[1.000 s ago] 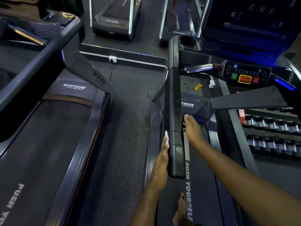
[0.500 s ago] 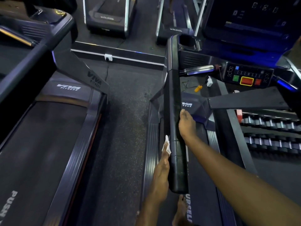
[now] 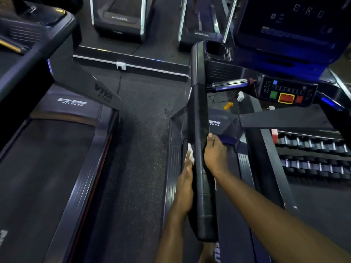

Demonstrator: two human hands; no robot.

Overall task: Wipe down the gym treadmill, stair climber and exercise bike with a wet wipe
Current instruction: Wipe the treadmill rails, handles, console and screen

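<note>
The treadmill-wiping step appears in hand: a small white wet wipe [image 3: 190, 153] is pressed by the straight-fingered left hand [image 3: 187, 179] against the long black padded handrail's [image 3: 199, 120] outer side, its inner side is gripped by the right hand [image 3: 215, 154], and a stroke along it seems called for next.

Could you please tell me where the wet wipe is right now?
In the head view the wet wipe sits near the centre, pressed by the left hand against the outer side of the treadmill's black handrail, opposite the right hand.
</note>
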